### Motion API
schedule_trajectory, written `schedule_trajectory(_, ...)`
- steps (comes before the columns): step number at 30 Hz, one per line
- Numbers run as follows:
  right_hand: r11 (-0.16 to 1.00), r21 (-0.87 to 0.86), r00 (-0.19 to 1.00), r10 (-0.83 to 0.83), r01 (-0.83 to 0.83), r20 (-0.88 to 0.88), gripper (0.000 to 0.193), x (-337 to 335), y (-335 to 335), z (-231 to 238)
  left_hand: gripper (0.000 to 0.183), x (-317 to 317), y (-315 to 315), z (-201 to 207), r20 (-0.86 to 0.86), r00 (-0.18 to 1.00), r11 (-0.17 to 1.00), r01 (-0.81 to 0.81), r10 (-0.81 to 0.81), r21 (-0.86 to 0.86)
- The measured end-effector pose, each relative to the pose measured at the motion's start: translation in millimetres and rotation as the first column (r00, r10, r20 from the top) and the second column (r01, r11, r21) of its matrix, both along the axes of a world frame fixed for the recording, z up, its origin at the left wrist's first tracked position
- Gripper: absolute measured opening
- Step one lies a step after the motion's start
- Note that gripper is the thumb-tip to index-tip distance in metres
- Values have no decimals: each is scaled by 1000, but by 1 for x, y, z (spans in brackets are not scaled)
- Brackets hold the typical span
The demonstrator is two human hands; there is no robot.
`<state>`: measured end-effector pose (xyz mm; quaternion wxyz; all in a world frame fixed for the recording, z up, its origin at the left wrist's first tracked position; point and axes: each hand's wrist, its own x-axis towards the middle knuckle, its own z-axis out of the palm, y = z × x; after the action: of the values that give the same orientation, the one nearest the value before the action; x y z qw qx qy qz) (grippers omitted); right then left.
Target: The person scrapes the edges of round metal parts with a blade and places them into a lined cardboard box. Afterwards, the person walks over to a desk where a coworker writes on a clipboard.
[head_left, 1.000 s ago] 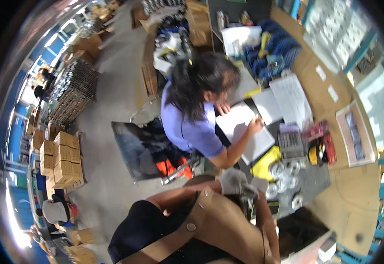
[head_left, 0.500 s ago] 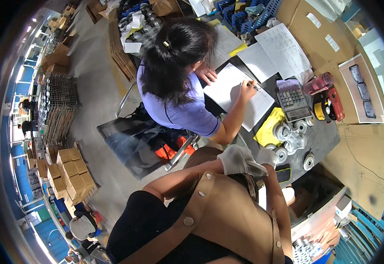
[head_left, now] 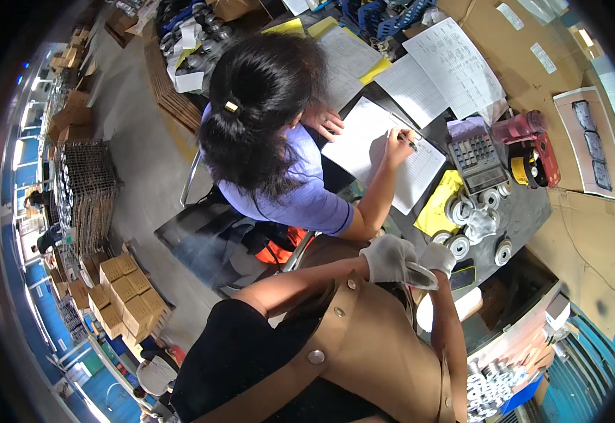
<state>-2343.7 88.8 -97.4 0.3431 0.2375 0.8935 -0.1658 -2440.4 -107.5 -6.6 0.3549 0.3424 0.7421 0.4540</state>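
My left hand (head_left: 390,259), in a white work glove, crosses in front of my brown apron (head_left: 378,338) at waist height. Its fingers close together at my right wrist, by the glove's cuff; whether they pinch the cuff or something else cannot be made out. My right hand (head_left: 437,259), gloved in white too, is raised beside it, a rounded shape with its fingers mostly hidden. Just beyond the right hand, a dark phone-like slab with a yellow-green edge (head_left: 463,276) lies at the table's near edge. Grey metal wheels (head_left: 458,246) sit past it.
A seated person (head_left: 272,176) in a lilac shirt writes with a pen on white paper (head_left: 406,176), close ahead of me. The dark table (head_left: 526,211) also bears a calculator (head_left: 478,158), a yellow sheet (head_left: 436,204) and a pink bottle (head_left: 519,127). Stacked cartons (head_left: 128,296) stand left.
The whole view has shifted a little, so the table's things and my hands appear slightly to the right. My two gloved hands stay together at the right wrist. The seated person keeps writing.
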Motion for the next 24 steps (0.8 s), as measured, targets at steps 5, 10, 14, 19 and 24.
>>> schedule_trajectory(5, 965, 203, 982, 139, -163, 128, 21, -43, -29, 21, 28, -11, -8, -1, 49, 997, 997, -62, 60, 47)
schedule_trajectory(10, 951, 265, 978, 115, -159, 176, 23, -49, -33, 31, 28, -20, -5, -9, 114, 992, 995, -58, 48, 81)
schedule_trajectory(14, 953, 263, 974, 94, -147, 205, 23, -55, -33, 33, 28, -26, -5, -7, 79, 997, 998, 13, -18, 68)
schedule_trajectory(19, 939, 319, 976, 58, -125, 211, 22, -50, -32, 21, 29, -31, -4, -9, 146, 988, 996, 28, -40, 82)
schedule_trajectory(24, 950, 284, 967, 57, -129, 247, 21, -59, -34, 26, 28, -41, -4, -6, 288, 953, 992, 60, -90, 114)
